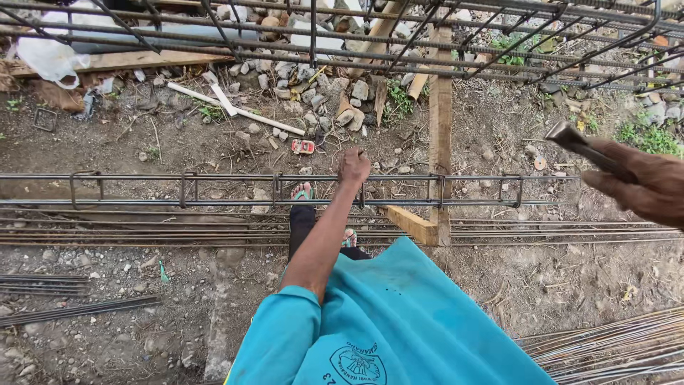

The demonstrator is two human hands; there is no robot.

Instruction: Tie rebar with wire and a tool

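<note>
Rebar cage (214,190) lies level across the dirt, its stirrups already set along the bars. Left hand (354,168) closes around the top bar beside one stirrup. Right hand (641,182), well apart, grips a metal tool (581,145); ties under the left hand look unfinished.

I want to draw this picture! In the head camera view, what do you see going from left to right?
White plastic bag → small red packet → left hand on the steel bar frame → upright wooden plank → right hand holding a metal tool.
</note>
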